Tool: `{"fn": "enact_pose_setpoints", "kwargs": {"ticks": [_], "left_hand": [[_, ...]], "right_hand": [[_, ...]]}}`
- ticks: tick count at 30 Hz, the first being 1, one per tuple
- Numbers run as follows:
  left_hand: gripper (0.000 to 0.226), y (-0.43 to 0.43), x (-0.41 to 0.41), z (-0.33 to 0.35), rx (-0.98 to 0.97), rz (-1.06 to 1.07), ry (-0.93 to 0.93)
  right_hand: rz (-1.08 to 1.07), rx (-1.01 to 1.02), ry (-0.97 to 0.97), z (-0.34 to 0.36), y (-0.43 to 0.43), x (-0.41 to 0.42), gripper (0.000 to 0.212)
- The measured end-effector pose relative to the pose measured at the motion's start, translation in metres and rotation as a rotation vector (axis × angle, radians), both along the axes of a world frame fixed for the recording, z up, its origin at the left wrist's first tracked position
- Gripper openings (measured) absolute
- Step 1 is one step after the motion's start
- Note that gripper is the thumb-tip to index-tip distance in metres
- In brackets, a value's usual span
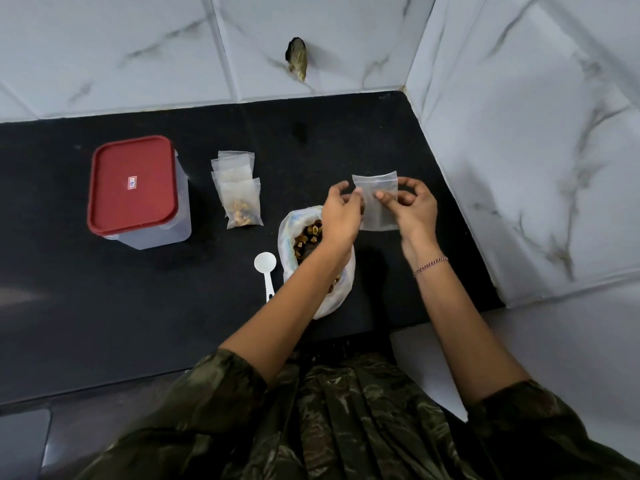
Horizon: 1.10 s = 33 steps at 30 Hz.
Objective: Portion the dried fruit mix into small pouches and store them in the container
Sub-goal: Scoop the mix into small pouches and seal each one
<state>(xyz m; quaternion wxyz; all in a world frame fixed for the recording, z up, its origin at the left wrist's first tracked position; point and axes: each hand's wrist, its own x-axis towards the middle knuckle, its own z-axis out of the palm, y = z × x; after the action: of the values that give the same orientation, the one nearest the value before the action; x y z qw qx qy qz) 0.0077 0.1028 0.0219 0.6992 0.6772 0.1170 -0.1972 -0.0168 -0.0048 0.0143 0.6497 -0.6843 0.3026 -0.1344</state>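
I hold an empty clear pouch (375,188) up over the black counter (138,306). My left hand (341,213) pinches its left edge and my right hand (412,206) pinches its right side near the top. Below my left hand lies an open plastic bag of dried fruit mix (304,244), partly hidden by my left forearm. A white scoop (266,268) lies on the counter just left of that bag. Further left rests a stack of pouches (239,188), the front one holding fruit mix. A clear container with a shut red lid (133,185) stands at the far left.
Marble-tiled walls (536,150) close off the counter at the back and on the right. A dark stub (297,57) sticks out of the back wall. The counter's front edge runs just before my body.
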Motion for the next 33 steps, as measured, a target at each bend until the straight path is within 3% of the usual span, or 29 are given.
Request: {"fn": "enact_pose_setpoints", "kwargs": {"ticks": [4,8,11,16,21,26,33], "left_hand": [[0.033,0.03,0.006,0.013,0.056,0.078,-0.047],[0.034,0.059,0.008,0.021,0.016,0.107,0.027],[0.019,0.076,0.007,0.025,-0.085,0.116,0.075],[0.012,0.105,0.005,0.024,-0.288,0.154,0.102],[0.03,0.125,0.004,0.024,-0.382,0.164,0.125],[0.019,0.135,0.006,0.025,-0.456,0.165,0.137],[0.026,0.145,0.009,0.025,-0.492,0.174,0.117]], "right_hand": [[0.097,-0.063,-0.046,0.012,0.026,-0.005,0.036],[0.196,-0.101,-0.082,0.01,0.056,-0.008,0.03],[0.253,-0.1,-0.118,0.006,0.076,-0.01,0.026],[0.271,-0.092,-0.142,0.006,0.098,-0.006,0.022],[0.294,-0.104,-0.151,0.008,0.116,-0.003,0.02],[0.318,-0.082,-0.175,0.011,0.126,-0.003,0.017],[0.459,-0.176,-0.166,0.017,0.13,-0.004,0.029]]}}
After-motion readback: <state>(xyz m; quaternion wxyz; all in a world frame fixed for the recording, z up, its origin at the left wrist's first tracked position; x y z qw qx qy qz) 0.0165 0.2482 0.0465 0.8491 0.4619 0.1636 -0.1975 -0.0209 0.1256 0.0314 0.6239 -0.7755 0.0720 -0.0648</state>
